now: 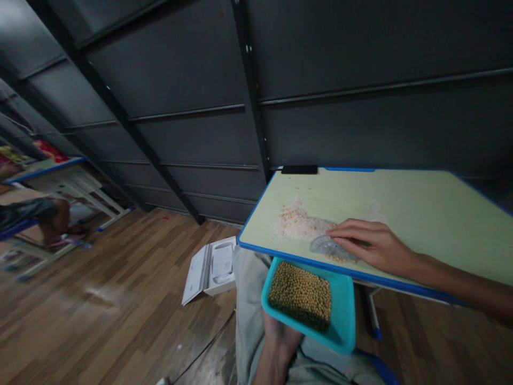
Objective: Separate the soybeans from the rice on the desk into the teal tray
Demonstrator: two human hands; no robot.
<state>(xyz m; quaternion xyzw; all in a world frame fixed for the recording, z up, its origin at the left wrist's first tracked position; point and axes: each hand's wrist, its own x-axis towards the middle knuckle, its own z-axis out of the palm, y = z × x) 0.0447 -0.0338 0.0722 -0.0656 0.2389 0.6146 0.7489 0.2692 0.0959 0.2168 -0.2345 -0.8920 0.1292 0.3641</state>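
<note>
My left hand [280, 332] supports a turquoise plastic tray [343, 315] from below, just under the table's front edge; its fingers are mostly hidden by the tray. Round yellow soybeans [300, 293] fill much of the tray, heaped toward its left side. On the tabletop my right hand [366, 243] pinches a thin, clear, rounded piece of plastic [323, 245], whose exact kind I cannot make out. Beside it lies a spread of white grains [298, 225] mixed with orange-yellow bits. A few yellow beans [340, 259] lie close to the table edge under the hand.
The pale green table [433, 214] has a blue rim and stands by a dark metal wall [192, 80]. A black flat object [299, 169] lies at its back left corner. An open white box [218, 267] and a cable are on the floor. A person's leg [60, 214] shows at far left.
</note>
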